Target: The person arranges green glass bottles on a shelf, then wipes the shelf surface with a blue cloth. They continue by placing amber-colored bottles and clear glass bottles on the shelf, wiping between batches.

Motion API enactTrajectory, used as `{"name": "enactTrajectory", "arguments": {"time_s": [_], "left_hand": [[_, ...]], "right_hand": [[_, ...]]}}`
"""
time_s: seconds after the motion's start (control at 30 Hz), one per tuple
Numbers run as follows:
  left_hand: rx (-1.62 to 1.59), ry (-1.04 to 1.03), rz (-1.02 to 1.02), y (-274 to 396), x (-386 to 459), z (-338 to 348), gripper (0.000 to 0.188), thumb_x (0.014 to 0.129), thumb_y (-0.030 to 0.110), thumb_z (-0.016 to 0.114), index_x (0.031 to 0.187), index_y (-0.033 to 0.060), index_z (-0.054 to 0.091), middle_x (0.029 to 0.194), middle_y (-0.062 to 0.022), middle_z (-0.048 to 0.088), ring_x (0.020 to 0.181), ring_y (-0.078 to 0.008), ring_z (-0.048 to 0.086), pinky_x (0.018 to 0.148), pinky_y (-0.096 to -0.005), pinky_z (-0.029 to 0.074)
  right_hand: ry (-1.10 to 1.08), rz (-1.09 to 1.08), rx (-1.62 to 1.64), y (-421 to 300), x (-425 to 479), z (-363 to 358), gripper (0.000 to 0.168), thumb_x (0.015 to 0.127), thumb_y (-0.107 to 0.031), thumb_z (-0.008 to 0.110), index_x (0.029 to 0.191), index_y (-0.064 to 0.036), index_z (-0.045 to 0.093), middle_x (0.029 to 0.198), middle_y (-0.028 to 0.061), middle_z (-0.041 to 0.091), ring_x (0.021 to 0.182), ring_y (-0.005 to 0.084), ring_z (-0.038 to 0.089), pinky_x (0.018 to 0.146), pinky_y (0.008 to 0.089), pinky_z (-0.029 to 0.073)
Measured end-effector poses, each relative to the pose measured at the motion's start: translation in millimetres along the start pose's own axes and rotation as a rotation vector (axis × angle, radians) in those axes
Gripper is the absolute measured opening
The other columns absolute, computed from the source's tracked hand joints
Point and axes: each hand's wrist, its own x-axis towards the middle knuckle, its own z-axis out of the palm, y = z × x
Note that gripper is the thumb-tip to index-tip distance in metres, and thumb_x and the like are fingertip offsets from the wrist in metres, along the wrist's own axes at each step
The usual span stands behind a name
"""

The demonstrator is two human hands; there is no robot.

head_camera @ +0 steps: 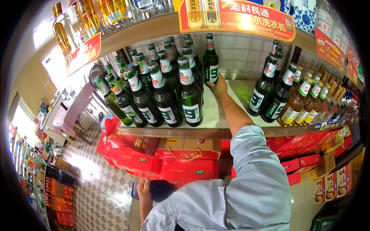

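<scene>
My right hand (218, 85) reaches to the back of the shelf, its fingers around the lower part of a green glass beer bottle (210, 59). That bottle stands upright near the tiled back wall. To its left are rows of green Tsingtao beer bottles (191, 95) with white neck labels. More green beer bottles (261, 89) stand to the right of my forearm. Low in front of me, my left hand (144, 186) is closed in a fist on what looks like a dark blue cloth (162, 190); the fingers partly hide the grip.
An upper shelf edge (138, 30) with hanging price signs crosses above my arm. Amber bottles (292, 111) adjoin the right group. Red gift boxes (189, 170) sit beneath the wooden shelf lip (173, 132). A checkered floor (101, 190) and a cloth-covered table (69, 112) lie left.
</scene>
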Motion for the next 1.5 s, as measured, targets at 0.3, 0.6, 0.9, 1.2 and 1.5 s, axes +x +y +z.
{"name": "enactTrajectory", "arguments": {"time_s": [0.3,0.6,0.9,1.2,1.5], "left_hand": [[0.028,0.011,-0.019,-11,-5,-7,0.012,0.088,0.009,0.048,0.080,0.0046,0.055,0.076,0.0024,0.057,0.066,-0.0041,0.048,0.062,-0.0173,0.037],[0.097,-0.052,-0.032,0,-1,5,0.013,0.087,0.010,0.048,0.077,0.0044,0.055,0.073,0.0032,0.054,0.066,-0.0038,0.045,0.061,-0.0188,0.036],[0.112,-0.087,-0.055,-14,8,14,0.011,0.087,0.008,0.048,0.077,0.0059,0.053,0.071,0.0052,0.050,0.064,-0.0021,0.042,0.058,-0.0163,0.033],[0.174,-0.184,-0.027,-1,14,31,0.009,0.087,0.007,0.048,0.080,0.0056,0.054,0.075,0.0037,0.052,0.069,-0.0034,0.045,0.064,-0.0168,0.035],[0.103,-0.125,-0.055,-8,11,15,0.009,0.086,0.008,0.048,0.080,0.0050,0.053,0.073,0.0035,0.052,0.068,-0.0037,0.044,0.063,-0.0172,0.034]], "right_hand": [[0.008,0.141,-0.152,-16,-2,6,0.059,0.060,-0.024,0.077,0.106,-0.005,0.046,0.105,0.0155,0.053,0.093,0.0313,0.055,0.079,0.0380,0.044],[0.027,0.117,-0.133,-23,-9,-14,0.068,0.064,-0.024,0.074,0.115,0.003,0.038,0.114,0.0239,0.043,0.105,0.0374,0.044,0.085,0.0389,0.040],[0.464,-0.544,-0.138,-147,-87,-181,0.041,0.074,-0.012,0.061,0.112,-0.001,0.049,0.121,0.0214,0.041,0.110,0.0364,0.040,0.094,0.0416,0.032],[0.526,-0.296,-0.229,-129,-32,-231,0.051,0.074,-0.011,0.060,0.118,0.005,0.040,0.109,0.0259,0.047,0.096,0.0398,0.049,0.079,0.0389,0.042],[0.530,-0.310,-0.144,-124,-13,-197,0.035,0.075,-0.017,0.060,0.102,0.003,0.052,0.080,0.0215,0.059,0.076,0.0359,0.059,0.067,0.0395,0.046]]}}
